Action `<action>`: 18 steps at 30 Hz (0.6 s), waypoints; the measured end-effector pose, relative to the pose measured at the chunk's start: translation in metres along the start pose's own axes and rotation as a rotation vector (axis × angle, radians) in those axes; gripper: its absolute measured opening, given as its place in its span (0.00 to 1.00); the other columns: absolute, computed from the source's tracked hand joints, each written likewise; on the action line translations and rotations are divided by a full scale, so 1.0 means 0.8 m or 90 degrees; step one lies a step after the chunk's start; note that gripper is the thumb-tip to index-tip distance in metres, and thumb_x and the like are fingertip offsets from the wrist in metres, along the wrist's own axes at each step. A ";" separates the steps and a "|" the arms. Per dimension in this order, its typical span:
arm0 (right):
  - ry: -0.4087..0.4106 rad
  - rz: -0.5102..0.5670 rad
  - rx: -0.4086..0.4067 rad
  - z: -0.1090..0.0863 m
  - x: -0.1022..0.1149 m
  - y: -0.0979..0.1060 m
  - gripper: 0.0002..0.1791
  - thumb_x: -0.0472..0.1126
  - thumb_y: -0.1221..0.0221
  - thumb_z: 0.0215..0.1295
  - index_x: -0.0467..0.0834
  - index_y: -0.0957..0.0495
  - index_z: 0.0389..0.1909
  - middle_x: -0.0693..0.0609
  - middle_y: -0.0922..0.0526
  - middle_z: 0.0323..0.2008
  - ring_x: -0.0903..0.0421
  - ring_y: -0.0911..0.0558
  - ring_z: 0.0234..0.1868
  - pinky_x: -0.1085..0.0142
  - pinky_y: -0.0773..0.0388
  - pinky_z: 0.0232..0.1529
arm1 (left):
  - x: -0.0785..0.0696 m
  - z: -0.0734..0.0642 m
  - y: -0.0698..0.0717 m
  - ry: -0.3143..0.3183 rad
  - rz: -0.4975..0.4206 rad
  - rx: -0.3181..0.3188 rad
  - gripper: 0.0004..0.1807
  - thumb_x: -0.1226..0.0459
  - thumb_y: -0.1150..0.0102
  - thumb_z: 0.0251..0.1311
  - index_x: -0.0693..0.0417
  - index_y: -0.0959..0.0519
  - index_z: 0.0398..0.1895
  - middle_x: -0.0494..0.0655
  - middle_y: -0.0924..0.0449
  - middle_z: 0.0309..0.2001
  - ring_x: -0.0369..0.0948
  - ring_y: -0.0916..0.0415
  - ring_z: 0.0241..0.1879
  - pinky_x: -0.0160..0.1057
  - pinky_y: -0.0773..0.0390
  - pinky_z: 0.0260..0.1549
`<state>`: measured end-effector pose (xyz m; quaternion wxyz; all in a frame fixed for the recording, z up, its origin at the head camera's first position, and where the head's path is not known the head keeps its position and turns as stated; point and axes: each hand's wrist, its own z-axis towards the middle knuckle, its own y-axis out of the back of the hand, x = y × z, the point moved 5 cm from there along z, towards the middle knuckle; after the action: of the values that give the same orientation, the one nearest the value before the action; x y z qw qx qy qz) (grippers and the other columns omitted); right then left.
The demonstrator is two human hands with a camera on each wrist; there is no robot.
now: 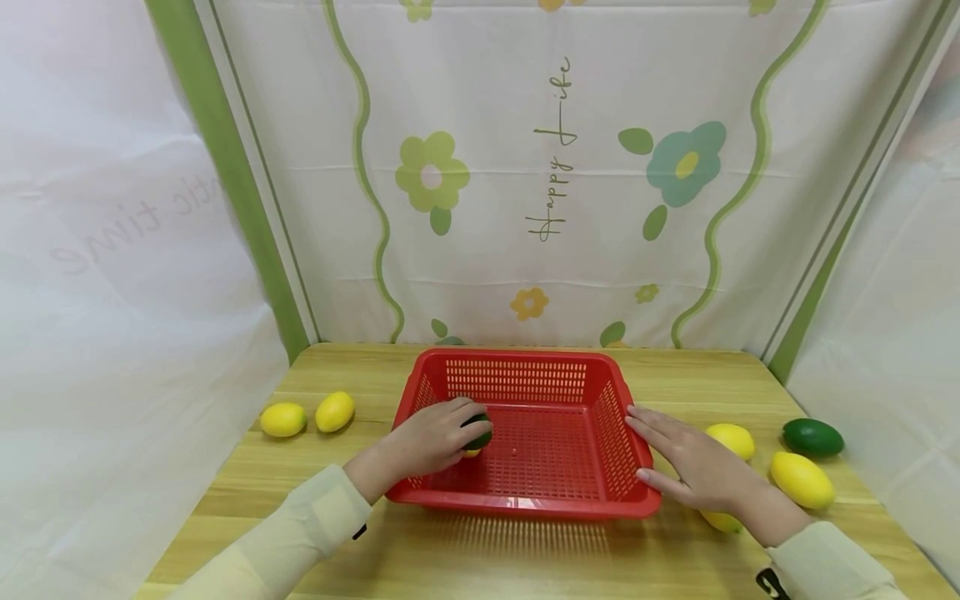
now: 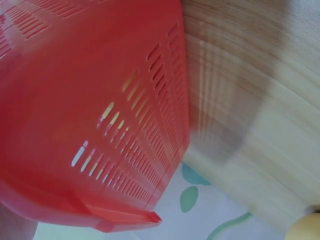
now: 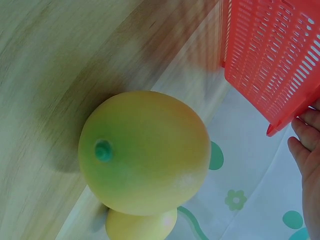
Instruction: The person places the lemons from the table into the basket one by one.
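Observation:
A red plastic basket (image 1: 525, 507) with slotted walls stands on the wooden table. My left hand (image 1: 429, 440) reaches over its left rim and holds a dark green oval fruit (image 1: 480, 430) inside it. Just below that fruit a bit of yellow lemon (image 1: 471, 453) shows, mostly hidden. On the right rim rest the fairly straight fingers of my right hand (image 1: 693, 462). Beside and behind that hand lie yellow lemons (image 1: 731, 440), one partly covered by it. In the right wrist view a lemon (image 3: 145, 152) with a green tip looms close. The left wrist view shows the basket's outer wall (image 2: 95, 120).
Two lemons (image 1: 283, 420) lie on the table left of the basket. At the far right are another dark green fruit (image 1: 813, 437) and a lemon (image 1: 802, 481). A patterned white curtain (image 1: 487, 250) closes off the back, with pale sheets on both sides.

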<state>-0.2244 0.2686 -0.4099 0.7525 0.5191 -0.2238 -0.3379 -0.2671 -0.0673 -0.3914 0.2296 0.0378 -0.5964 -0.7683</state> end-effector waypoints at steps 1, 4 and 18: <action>0.000 0.000 0.000 0.000 0.000 0.000 0.38 0.54 0.36 0.61 0.36 0.31 0.66 0.41 0.31 0.66 0.43 0.27 0.62 0.48 0.23 0.53 | 0.000 0.000 0.000 0.000 -0.002 0.000 0.27 0.60 0.27 0.51 0.49 0.24 0.55 0.48 0.24 0.55 0.42 0.26 0.52 0.36 0.24 0.52; -0.001 0.000 0.002 0.000 0.000 -0.001 0.38 0.54 0.36 0.61 0.36 0.31 0.66 0.41 0.31 0.66 0.43 0.27 0.62 0.48 0.23 0.53 | 0.000 0.000 -0.002 -0.001 -0.006 0.002 0.27 0.60 0.27 0.51 0.50 0.24 0.56 0.49 0.24 0.55 0.42 0.26 0.52 0.37 0.23 0.52; 0.001 -0.005 0.001 -0.001 0.000 -0.001 0.38 0.55 0.37 0.61 0.36 0.32 0.66 0.41 0.31 0.66 0.43 0.28 0.62 0.48 0.24 0.54 | 0.002 -0.001 -0.001 -0.002 0.000 -0.018 0.28 0.57 0.26 0.51 0.51 0.24 0.56 0.50 0.24 0.55 0.43 0.26 0.52 0.38 0.23 0.52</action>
<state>-0.2243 0.2690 -0.4108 0.7510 0.5206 -0.2216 -0.3404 -0.2685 -0.0683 -0.3920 0.2292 0.0336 -0.5857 -0.7767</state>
